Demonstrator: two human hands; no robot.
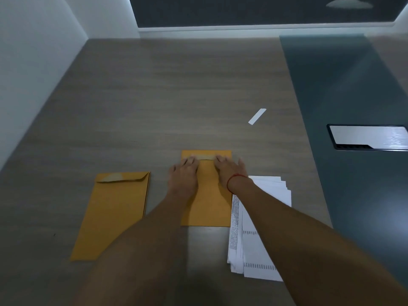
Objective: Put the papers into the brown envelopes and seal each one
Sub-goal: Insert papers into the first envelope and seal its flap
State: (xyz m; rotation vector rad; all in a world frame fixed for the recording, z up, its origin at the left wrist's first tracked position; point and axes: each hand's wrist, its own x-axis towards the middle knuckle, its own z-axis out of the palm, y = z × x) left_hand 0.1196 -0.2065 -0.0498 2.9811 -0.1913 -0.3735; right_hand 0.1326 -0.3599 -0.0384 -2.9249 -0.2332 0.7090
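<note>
**Q:** What occupies the middle of the figure?

**A:** A brown centre envelope point(207, 195) lies flat on the grey wood-grain table point(154, 96), just below mid-frame, long axis running away from the viewer. Its flap is folded down along the top edge.

**Q:** How are the hands disposed?

**A:** Both rest on that envelope's upper part. The left hand point(183, 175) lies palm down, fingers straight and close together, with the tips on the left half of the flap. The right hand point(229, 171) mirrors it on the right half, fingers straight, thumb spread out to the side past the envelope's right edge. Neither hand curls around or pinches anything; both press flat. A red cord point(234, 180) circles the right wrist.

**Q:** Where are the remaining task items?

**A:** A left envelope point(114, 213) lies in the lower left of the frame, apart from the centre one, with its flap folded down; its right edge shows more than one layer, so it may be a pile. The papers point(249, 250), white printed sheets loosely fanned, lie at lower right, touching or just beside the centre envelope's right edge and partly hidden under the right forearm.

**Q:** What else appears?

**A:** A white strip point(257, 116) lies alone right of centre. A dark panel point(353, 85) covers the right of the table, bearing a black-rimmed rectangular object point(368, 138) at the right edge of the frame.
</note>
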